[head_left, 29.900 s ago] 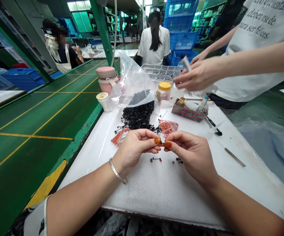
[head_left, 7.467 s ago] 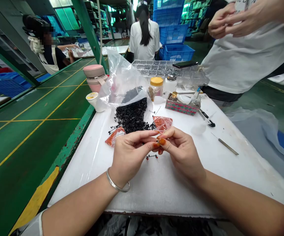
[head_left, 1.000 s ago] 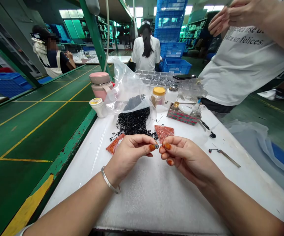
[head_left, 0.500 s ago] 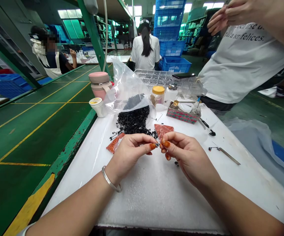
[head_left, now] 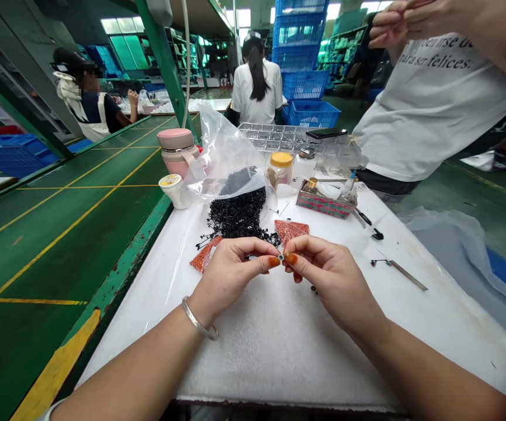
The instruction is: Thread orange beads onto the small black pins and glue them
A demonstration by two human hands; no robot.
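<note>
Left hand: fingers clamped on small dark round part. Right hand: fingers together, touching part's edge.

Part pinched by left hand at its 9 o'clock, right hand at its 3. Black pile 10:30, box 1, tool 3, beyond right hand.

A tiny, dark round part with a paler ring on its face sits between the fingertips of the left hand and right hand, face toward the camera, finer detail unclear.
</note>
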